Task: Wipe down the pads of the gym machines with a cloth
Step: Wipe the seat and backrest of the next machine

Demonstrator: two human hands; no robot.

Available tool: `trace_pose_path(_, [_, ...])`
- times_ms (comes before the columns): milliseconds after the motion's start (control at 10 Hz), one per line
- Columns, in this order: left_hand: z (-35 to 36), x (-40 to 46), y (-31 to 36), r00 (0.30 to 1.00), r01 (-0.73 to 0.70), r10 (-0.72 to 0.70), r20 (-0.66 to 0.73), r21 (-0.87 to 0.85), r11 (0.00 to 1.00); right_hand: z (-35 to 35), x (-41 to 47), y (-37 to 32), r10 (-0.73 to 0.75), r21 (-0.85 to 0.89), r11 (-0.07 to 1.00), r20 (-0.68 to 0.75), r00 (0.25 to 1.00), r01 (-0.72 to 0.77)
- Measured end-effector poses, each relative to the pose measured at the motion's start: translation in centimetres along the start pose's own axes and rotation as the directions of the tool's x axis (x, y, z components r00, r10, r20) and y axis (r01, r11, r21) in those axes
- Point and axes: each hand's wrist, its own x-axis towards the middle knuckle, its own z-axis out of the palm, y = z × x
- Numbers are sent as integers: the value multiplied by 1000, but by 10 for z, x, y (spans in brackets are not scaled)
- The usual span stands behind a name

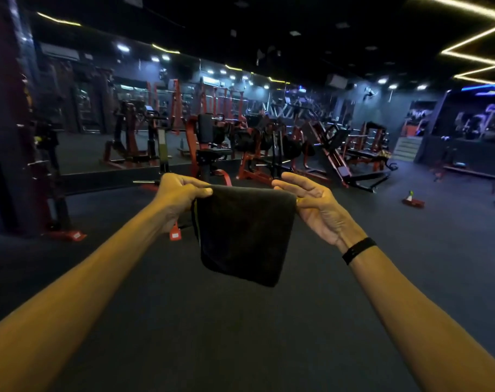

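A dark folded cloth [243, 236] hangs in front of me at chest height, held by its top edge. My left hand [178, 198] pinches the cloth's upper left corner between thumb and fingers. My right hand [311, 202] pinches the upper right corner, its other fingers stretched out. Beyond the cloth stands a red-framed machine with a black seat pad [214, 152] and a black back pad [206, 127]. Further red machines with black pads [269, 142] line the mirror wall.
A dark rubber floor [240, 335] spreads between me and the machines. A tall weight rack [43, 154] stands at the left. A low bench [472, 174] is at the right, with a small red object [413, 201] on the floor and steps [407, 149] behind.
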Motion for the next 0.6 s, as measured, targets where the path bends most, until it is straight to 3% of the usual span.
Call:
trace_pose_path(400, [57, 266, -87, 993, 65, -76, 95, 119, 991, -144, 248, 88, 6, -126, 991, -236, 972, -37])
trace_pose_path(500, [67, 364, -90, 989, 93, -110, 95, 173, 981, -181, 339, 85, 10, -205, 977, -214, 977, -55])
trace_pose_path(600, [65, 459, -115, 988, 103, -118, 96, 149, 983, -199, 406, 79, -66, -219, 975, -181, 981, 26])
